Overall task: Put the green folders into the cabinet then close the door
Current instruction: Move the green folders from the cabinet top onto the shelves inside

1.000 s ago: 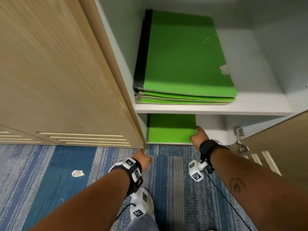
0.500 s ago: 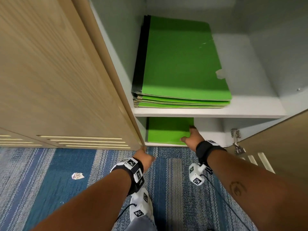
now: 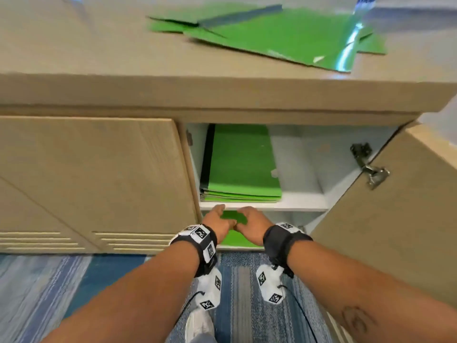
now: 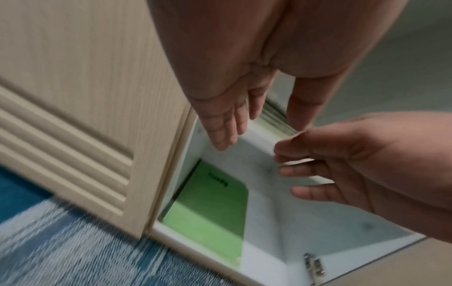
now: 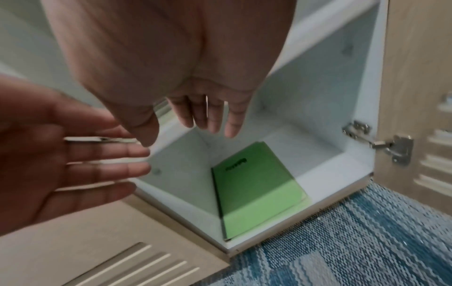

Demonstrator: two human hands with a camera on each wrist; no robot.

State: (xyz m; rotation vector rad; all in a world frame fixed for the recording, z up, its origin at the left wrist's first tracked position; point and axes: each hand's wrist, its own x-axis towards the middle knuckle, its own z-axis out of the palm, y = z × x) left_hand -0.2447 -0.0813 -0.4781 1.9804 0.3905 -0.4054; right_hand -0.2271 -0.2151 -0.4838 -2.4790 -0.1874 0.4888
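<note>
Both hands, the left hand (image 3: 217, 222) and right hand (image 3: 252, 225), hover with a wide, empty grip, fingers loosely spread, before the open cabinet (image 3: 309, 206), where one green folder (image 5: 259, 185) lies on the bottom, a stack (image 3: 242, 167) fills the shelf, and more folders (image 3: 284, 33) rest on the worktop (image 3: 99, 45).

A stack of green folders (image 3: 243, 167) lies flat on my cabinet's (image 3: 300, 206) upper shelf, pushed to its left wall. One green folder (image 5: 259, 187) lies flat on the bottom shelf — also left. More folders (image 3: 284, 33) sprawl on the cabinet top, toward its right. The door (image 3: 395, 214) stands open.
</note>
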